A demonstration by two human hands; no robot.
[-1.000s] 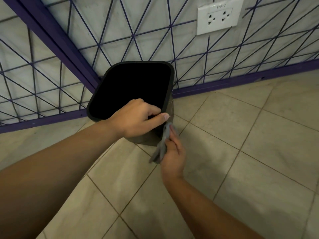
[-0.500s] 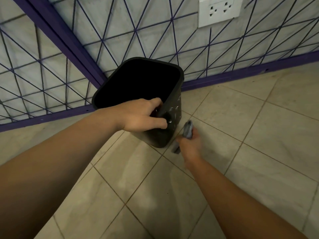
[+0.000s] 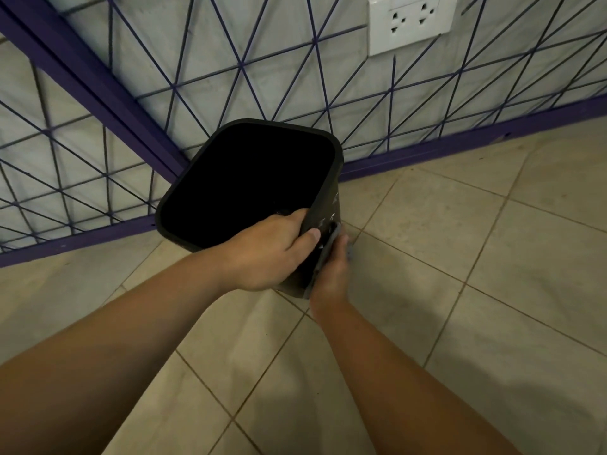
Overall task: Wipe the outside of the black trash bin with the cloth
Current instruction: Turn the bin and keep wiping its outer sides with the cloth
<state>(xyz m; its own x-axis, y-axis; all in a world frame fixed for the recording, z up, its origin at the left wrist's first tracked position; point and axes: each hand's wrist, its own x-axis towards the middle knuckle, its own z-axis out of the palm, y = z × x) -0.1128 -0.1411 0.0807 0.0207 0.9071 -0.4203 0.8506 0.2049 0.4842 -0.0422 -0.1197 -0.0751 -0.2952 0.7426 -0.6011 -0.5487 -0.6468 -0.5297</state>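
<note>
A: Head view, centre of frame: black trash bin (image 3: 249,182) tilted, mouth toward the camera, base near the tiled floor (image 3: 460,257) by the purple-lined wall (image 3: 295,77). Risks?

B: Likely the bin twisting out of the one-handed rim grip if the wipe presses hard sideways; white marks on the right wall may survive a light pass.

A: Hands?

B: Left hand (image 3: 269,254) clamped on the near rim, fingers inside, thumb outside. Right hand (image 3: 331,274) closed around the grey cloth (image 3: 325,254), pressing it against the bin's right outer wall, just beside the left thumb.
</note>
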